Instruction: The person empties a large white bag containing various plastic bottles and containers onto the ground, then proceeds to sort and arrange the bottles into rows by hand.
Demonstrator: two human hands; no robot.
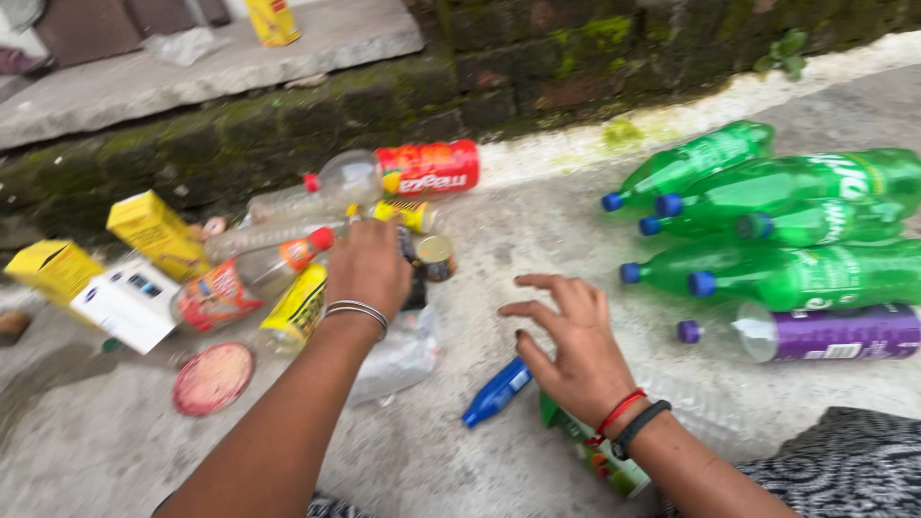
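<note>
Head view, looking down on a concrete ground [460,460] strewn with sorted litter, a mossy stone wall [537,77] along the far edge. Left hand [367,269], silver bangles on the wrist, is stretched forward into a heap of mixed rubbish, fingers curled down over something dark at its middle; what it grips is hidden under the hand, so I cannot tell whether it is closed on anything. Just beside it: a clear bottle with an orange cap [251,276], a yellow-labelled bottle [295,309] touching the wrist's left side, a small round tin [434,255] to its right, and a clear bottle with a red label [398,171] farther back by the wall. Left of the heap lie two yellow cartons [153,230], a white box [127,301] and a flat red round lid [213,378]. Crumpled clear plastic [398,360] lies under the left forearm. Right hand [576,350], red thread and black band on the wrist, hovers open with fingers spread, holding nothing, above a blue bottle [497,391] lying on the ground; a green-labelled bottle [600,460] lies partly beneath the wrist. To the right, well apart from both hands, a stack of green bottles with blue caps [787,221] lies on its side, a purple-labelled bottle [815,334] at its near edge. Patterned fabric [854,465] shows at lower right.
</note>
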